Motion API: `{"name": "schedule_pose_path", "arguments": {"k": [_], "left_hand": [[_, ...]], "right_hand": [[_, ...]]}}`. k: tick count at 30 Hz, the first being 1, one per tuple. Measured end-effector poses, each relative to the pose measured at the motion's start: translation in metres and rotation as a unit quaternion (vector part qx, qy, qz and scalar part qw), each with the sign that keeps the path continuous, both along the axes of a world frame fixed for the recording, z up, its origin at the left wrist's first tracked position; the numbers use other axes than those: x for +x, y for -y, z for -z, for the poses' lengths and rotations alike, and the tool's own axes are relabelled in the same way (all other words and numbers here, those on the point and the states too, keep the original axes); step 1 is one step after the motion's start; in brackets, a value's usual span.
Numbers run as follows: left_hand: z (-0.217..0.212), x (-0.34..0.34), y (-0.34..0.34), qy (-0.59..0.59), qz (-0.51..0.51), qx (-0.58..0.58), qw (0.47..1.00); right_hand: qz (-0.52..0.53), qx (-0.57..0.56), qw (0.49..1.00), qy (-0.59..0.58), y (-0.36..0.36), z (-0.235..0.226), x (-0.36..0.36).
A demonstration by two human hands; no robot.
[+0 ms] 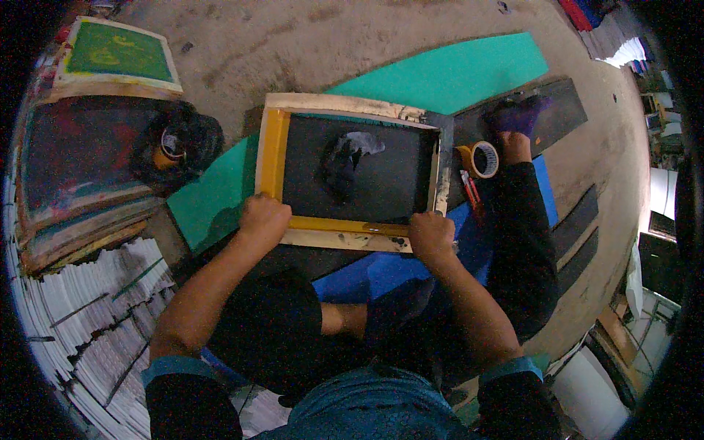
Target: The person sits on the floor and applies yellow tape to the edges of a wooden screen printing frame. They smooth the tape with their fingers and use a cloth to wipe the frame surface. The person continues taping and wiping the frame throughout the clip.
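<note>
A wooden printing frame (352, 106) with yellow tape along its left and near edges lies flat in front of me, its dark mesh holding a blob of black ink (345, 165). My left hand (262, 218) grips the frame's near left corner. My right hand (431, 236) grips the near right corner. The frame rests on a green sheet (455, 73) and a black board.
A roll of tape (480, 159) and a red-handled tool (471, 192) lie right of the frame, by my outstretched leg and purple-socked foot (517, 116). A black ink tub (174, 145), stacked frames (81, 169), a green-mesh frame (117, 53) and piles of white sheets (88, 323) sit to the left.
</note>
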State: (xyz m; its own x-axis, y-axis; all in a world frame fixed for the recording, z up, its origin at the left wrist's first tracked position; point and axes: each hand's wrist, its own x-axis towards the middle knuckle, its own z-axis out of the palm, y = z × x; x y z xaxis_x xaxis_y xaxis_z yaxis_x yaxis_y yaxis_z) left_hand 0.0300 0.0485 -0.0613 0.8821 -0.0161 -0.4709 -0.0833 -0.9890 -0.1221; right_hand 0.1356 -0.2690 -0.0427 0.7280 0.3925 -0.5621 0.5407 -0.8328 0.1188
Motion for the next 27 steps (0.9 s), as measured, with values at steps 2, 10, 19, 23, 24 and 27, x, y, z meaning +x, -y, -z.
{"name": "schedule_pose_path", "arguments": {"k": [2, 10, 19, 23, 24, 27], "left_hand": [[-0.001, 0.001, 0.0, 0.006, 0.014, 0.001, 1.0], [-0.008, 0.004, 0.002, -0.031, 0.008, 0.013, 0.999], [-0.01, 0.002, -0.01, 0.009, -0.022, -0.118, 0.993], [0.001, -0.003, 0.017, 0.093, 0.034, -0.301, 0.948], [0.009, -0.002, 0.03, 0.09, 0.044, -0.322, 0.941], [0.011, -0.003, 0.048, 0.076, 0.069, -0.334, 0.937]], "right_hand": [[-0.01, 0.011, 1.0, 0.021, 0.003, 0.005, -0.002], [0.02, -0.022, 1.0, -0.005, 0.012, -0.002, 0.008], [0.065, 0.202, 0.977, -0.018, 0.078, 0.019, 0.023], [-0.061, 0.305, 0.947, -0.084, 0.044, 0.01, 0.009], [-0.07, 0.256, 0.956, -0.122, 0.036, 0.015, 0.005], [-0.094, 0.29, 0.946, -0.109, 0.031, 0.029, -0.005]]}}
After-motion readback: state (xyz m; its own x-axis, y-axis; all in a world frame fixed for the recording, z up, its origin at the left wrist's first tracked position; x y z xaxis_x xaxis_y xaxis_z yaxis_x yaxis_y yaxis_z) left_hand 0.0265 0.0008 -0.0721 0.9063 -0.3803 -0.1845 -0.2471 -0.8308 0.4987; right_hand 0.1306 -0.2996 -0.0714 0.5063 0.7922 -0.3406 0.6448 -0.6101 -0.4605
